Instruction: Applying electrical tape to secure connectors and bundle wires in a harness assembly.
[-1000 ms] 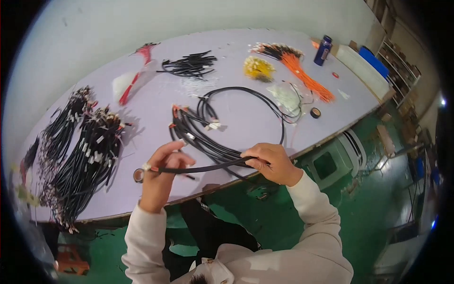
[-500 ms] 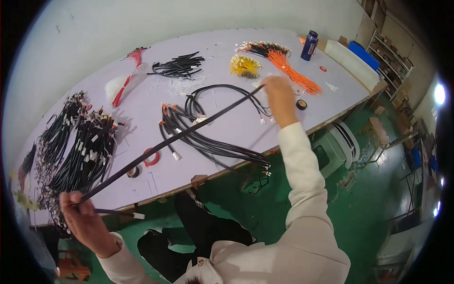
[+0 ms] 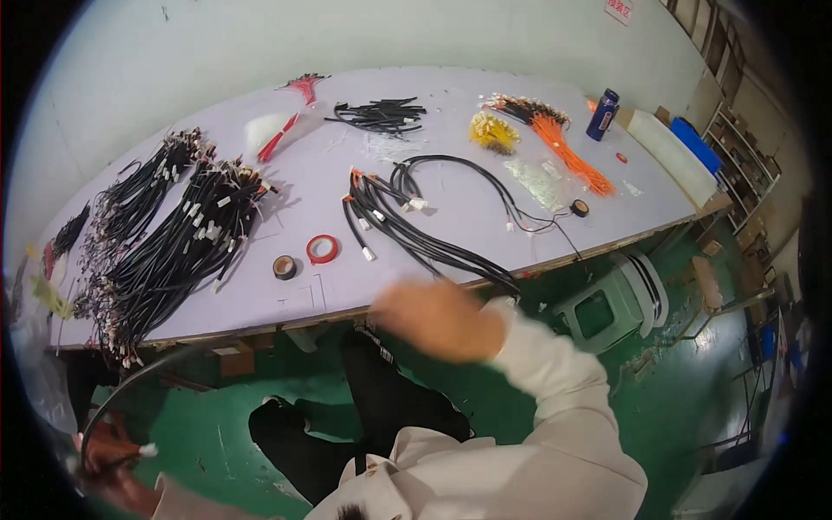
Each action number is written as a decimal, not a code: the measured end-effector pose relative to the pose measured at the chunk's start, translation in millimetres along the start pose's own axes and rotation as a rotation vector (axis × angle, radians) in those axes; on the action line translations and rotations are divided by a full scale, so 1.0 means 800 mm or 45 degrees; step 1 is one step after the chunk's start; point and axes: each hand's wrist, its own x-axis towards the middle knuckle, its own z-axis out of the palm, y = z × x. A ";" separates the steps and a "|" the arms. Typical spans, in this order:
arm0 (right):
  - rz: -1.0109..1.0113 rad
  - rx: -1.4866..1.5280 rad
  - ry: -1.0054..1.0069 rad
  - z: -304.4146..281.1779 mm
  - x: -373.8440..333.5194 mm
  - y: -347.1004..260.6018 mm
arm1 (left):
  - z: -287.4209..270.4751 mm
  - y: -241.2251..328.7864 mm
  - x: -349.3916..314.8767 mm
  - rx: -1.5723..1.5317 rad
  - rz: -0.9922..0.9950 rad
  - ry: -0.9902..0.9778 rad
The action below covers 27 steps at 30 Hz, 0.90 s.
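Observation:
At the lower left, my left hand (image 3: 117,481) is closed around a black cable (image 3: 130,380) with a small white end piece near the fingers. That cable arcs up and right past the table's near-left edge. My right hand (image 3: 442,322) is over the table's front edge, smeared by motion, so its fingers cannot be made out. Beyond it on the table lies a bundle of black cables (image 3: 433,241) with white connectors and orange-red ends. Left of that bundle are a red tape roll (image 3: 322,250) and a dark tape roll (image 3: 284,268).
Large piles of black cables (image 3: 195,234) cover the table's left side. Farther back are short black tubes (image 3: 381,114), yellow wires (image 3: 494,133), orange wires (image 3: 568,152) and a blue bottle (image 3: 603,115). A pale green stool (image 3: 607,303) stands right of the table.
The cable is no longer stretched taut between both hands. My left hand has dropped to the lower left with it, and my right hand has swung left and nearer. The view has shifted.

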 end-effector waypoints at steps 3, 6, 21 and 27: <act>-0.021 0.501 -0.505 0.124 -0.035 -0.083 | 0.020 0.021 -0.024 0.509 0.354 0.545; 0.147 0.638 -0.936 0.260 -0.065 -0.102 | -0.014 0.012 -0.032 0.615 0.154 0.383; 0.443 1.543 -0.240 0.249 -0.013 -0.088 | 0.123 -0.233 -0.322 0.639 -0.933 -0.335; 0.828 2.055 -0.243 0.272 -0.031 -0.123 | 0.090 -0.210 -0.327 0.367 -1.148 -0.146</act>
